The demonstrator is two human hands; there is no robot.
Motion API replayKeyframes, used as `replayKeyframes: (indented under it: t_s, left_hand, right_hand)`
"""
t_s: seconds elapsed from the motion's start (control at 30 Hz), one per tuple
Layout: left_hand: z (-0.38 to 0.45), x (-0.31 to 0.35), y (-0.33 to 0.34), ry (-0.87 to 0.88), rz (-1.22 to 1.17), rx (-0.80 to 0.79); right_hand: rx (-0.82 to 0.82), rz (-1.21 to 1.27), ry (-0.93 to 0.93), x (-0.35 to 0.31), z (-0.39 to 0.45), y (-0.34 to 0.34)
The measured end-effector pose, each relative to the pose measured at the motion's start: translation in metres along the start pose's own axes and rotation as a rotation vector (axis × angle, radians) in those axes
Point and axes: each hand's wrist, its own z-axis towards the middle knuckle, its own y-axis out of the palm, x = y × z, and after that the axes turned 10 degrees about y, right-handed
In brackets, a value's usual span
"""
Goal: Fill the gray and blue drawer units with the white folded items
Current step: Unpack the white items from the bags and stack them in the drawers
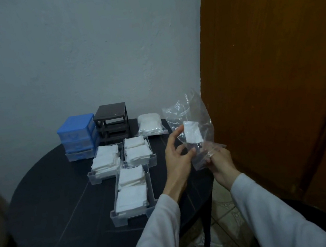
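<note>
My right hand (219, 160) grips the bottom of a clear plastic bag (192, 119) held up over the table's right edge. Inside it sits a white folded item (192, 132). My left hand (178, 152) touches the bag from the left, fingertip at the item's edge, thumb against the plastic. Three clear drawers lie on the black table (63, 201), each packed with white folded items: one nearest me (132, 191), one at left (105, 160), one behind (137, 150). The blue drawer unit (77, 136) stands at the back, the dark gray frame (112, 122) beside it, its slots bare.
A sealed bag of white items (150, 124) lies behind the drawers next to the gray frame. A brown wooden door (276, 64) rises close on the right. A white wall runs behind the table. Tiled floor (219, 210) shows below the table's right edge.
</note>
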Motion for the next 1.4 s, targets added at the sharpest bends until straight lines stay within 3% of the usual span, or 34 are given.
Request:
replayKeyframes:
  t_s: [0.27, 0.6, 0.8, 0.93, 1.17, 1.4]
  left_hand:
    - [0.003, 0.003, -0.003, -0.01, 0.017, 0.024]
    - [0.006, 0.005, -0.007, 0.002, -0.01, 0.072]
    - [0.019, 0.012, -0.016, 0.08, 0.063, 0.193]
    - [0.02, 0.015, -0.018, 0.096, 0.097, 0.184]
    - [0.015, 0.021, -0.019, 0.096, 0.179, 0.078]
    - [0.017, 0.029, -0.017, 0.041, 0.132, -0.009]
  right_hand:
    - [-0.202, -0.039, -0.116, -0.004, -0.008, -0.004]
    - [-0.137, -0.113, -0.098, -0.002, -0.006, -0.008]
    - [-0.01, -0.151, -0.271, -0.01, -0.006, -0.022]
    - [0.113, -0.125, -0.356, -0.024, -0.006, -0.03]
    - [0.25, -0.509, -0.522, -0.047, -0.002, -0.034]
    - [-0.14, -0.81, -0.255, -0.053, -0.01, -0.014]
